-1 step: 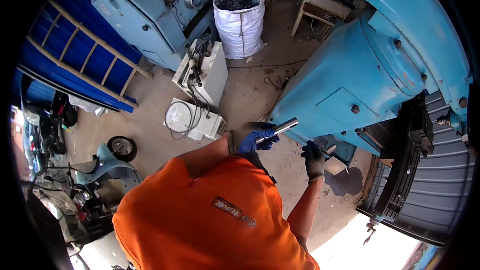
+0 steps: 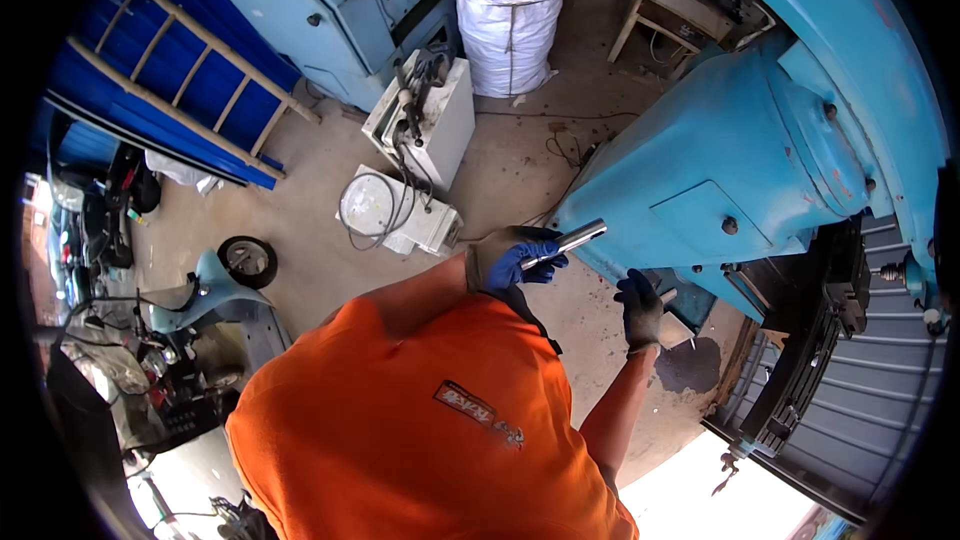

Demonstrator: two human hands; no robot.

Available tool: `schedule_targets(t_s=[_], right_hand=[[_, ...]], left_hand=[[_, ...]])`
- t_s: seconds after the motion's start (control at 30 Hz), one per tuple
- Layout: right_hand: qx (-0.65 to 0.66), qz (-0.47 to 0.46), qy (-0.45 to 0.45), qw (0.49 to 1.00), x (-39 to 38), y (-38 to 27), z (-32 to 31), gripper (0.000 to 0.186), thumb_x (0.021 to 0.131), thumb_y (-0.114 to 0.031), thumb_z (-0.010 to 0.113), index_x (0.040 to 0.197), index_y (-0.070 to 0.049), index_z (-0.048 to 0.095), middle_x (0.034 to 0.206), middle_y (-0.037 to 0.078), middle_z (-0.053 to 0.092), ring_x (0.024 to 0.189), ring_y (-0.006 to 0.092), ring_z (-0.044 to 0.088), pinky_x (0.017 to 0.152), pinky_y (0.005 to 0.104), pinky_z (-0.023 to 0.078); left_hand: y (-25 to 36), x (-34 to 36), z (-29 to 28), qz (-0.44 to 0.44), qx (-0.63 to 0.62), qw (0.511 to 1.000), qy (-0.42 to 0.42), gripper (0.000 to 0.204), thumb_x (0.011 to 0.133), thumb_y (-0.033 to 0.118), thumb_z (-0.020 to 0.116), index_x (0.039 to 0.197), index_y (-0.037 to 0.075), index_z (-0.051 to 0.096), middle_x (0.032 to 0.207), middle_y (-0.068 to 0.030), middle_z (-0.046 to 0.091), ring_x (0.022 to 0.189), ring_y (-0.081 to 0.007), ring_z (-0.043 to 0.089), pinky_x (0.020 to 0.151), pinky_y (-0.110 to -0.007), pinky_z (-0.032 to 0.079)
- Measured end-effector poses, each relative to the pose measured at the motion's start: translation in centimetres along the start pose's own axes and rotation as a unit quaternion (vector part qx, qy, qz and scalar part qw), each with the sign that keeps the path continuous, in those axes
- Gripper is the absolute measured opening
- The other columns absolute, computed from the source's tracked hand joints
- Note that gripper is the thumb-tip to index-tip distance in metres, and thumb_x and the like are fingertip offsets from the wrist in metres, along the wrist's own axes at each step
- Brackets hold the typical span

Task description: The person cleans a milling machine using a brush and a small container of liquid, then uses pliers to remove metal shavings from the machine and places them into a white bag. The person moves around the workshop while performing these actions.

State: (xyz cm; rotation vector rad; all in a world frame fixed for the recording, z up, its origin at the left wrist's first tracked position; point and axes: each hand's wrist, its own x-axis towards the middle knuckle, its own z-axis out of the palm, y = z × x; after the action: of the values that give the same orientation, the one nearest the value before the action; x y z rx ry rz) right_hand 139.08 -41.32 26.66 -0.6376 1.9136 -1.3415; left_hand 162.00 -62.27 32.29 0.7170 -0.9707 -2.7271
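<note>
A shiny metal tube [image 2: 582, 236] slants up and to the right from my left hand [image 2: 510, 262]. That hand wears a grey and blue work glove, its fingers closed around the tube's lower part. To the right, lower down, my right hand [image 2: 640, 312] is in the same kind of glove, apart from the tube. Its fingers look loosely bent and somewhat apart, with nothing visible in them. Just beyond it, a short pale rod [image 2: 667, 296] and a pale flat board [image 2: 676, 331] lie by the base of a large blue machine [image 2: 690, 170].
A dark stain [image 2: 690, 367] marks the floor at right, near the machine's black table [image 2: 795, 370]. Ahead stand a white cabinet [image 2: 455, 125], a white sack of metal chips [image 2: 510, 45] and a light-blue machine [image 2: 290, 15]. At left are a wooden ladder [image 2: 190, 90] and a scooter [image 2: 215, 300].
The whole view has shifted slightly, with the surroundings moving right and mostly up. My left hand still holds the tube. My right hand has moved slightly closer to the pale rod in the picture.
</note>
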Motion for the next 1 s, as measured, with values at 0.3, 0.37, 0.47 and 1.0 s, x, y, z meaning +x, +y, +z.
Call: schedule_targets(t_s=[0.3,0.37,0.47,1.0], right_hand=[[-0.065,0.038,-0.062,0.995,7.5,2.8,4.8,0.042,0.095,-0.024,0.062,0.127,0.003,0.061,0.094,0.011,0.071,0.073,0.017,0.069,0.06,0.0274,0.05],[-0.118,0.079,-0.062,0.988,9.2,-0.5,7.4,0.042,0.095,-0.024,0.061,0.127,0.003,0.061,0.095,0.011,0.071,0.075,0.016,0.068,0.06,0.0262,0.05],[-0.141,0.061,-0.083,0.985,10.8,-5.7,9.7,0.042,0.095,-0.025,0.061,0.128,0.001,0.061,0.094,0.01,0.072,0.075,0.0145,0.068,0.06,0.0266,0.05],[-0.023,-0.271,0.039,0.962,25.3,-27.3,13.1,0.042,0.102,-0.014,0.051,0.14,0.004,0.049,0.121,0.016,0.064,0.099,0.0194,0.065,0.088,0.0338,0.052]], left_hand=[[5.3,0.7,-5.6,-0.027,-0.065,0.997,0.015,0.047,0.097,0.024,0.065,0.136,0.001,0.052,0.113,-0.0128,0.067,0.091,-0.0143,0.067,0.077,-0.028,0.059],[6.0,1.8,-8.8,0.008,-0.04,0.999,-0.006,0.045,0.098,0.021,0.064,0.136,0.001,0.053,0.111,-0.0141,0.067,0.089,-0.015,0.067,0.078,-0.029,0.059],[10.1,1.5,-8.7,0.013,-0.02,0.999,0.023,0.045,0.098,0.021,0.064,0.137,0.002,0.053,0.111,-0.0107,0.067,0.092,-0.0134,0.066,0.083,-0.028,0.058],[17.3,14.3,-15.6,0.111,-0.162,0.98,0.022,0.032,0.099,0.019,0.061,0.123,-0.002,0.059,0.108,-0.0143,0.068,0.09,-0.017,0.068,0.083,-0.03,0.059]])
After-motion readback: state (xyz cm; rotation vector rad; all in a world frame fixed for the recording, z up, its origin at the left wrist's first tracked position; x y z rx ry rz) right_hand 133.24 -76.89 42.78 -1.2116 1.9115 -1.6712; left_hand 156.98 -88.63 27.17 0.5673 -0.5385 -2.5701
